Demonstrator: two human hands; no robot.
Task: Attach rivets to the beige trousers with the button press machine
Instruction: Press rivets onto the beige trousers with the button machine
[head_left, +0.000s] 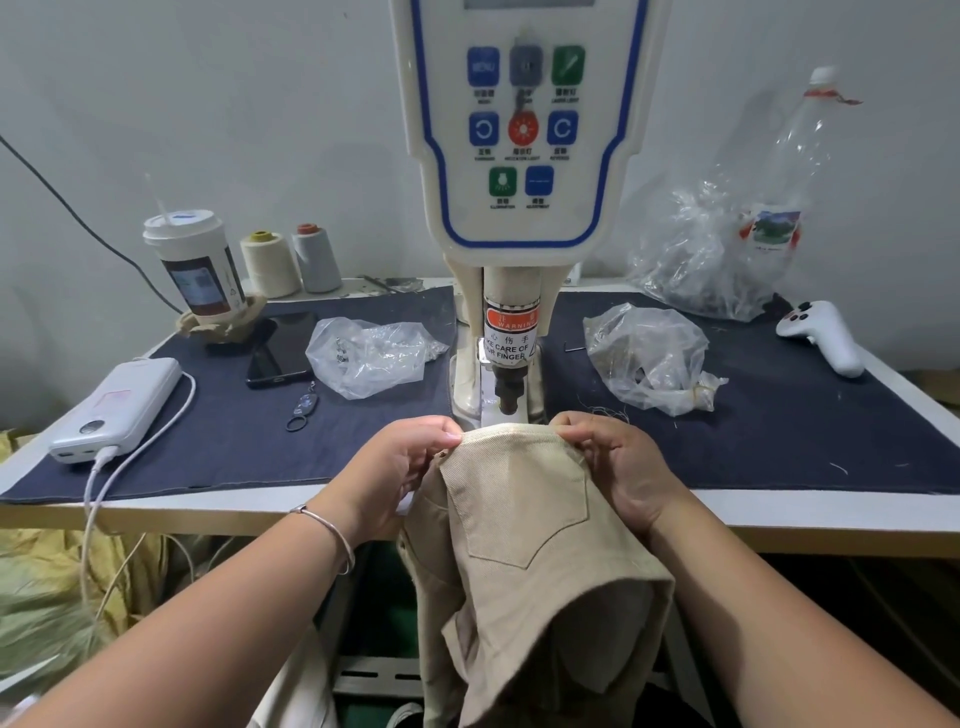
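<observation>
Left hand (400, 467) and right hand (618, 467) pinching the top hem of beige twill trousers (524, 519) with a stitched pocket, at the worktop's front edge, just below the cream button press machine (511, 332); crinkled clear plastic bags (371, 353) on dark denim cloth (249, 431) either side of the machine

Power bank (117, 410), phone (283, 349), thread cones (291, 262)

Head view, looking down, close over table (779, 512)
</observation>
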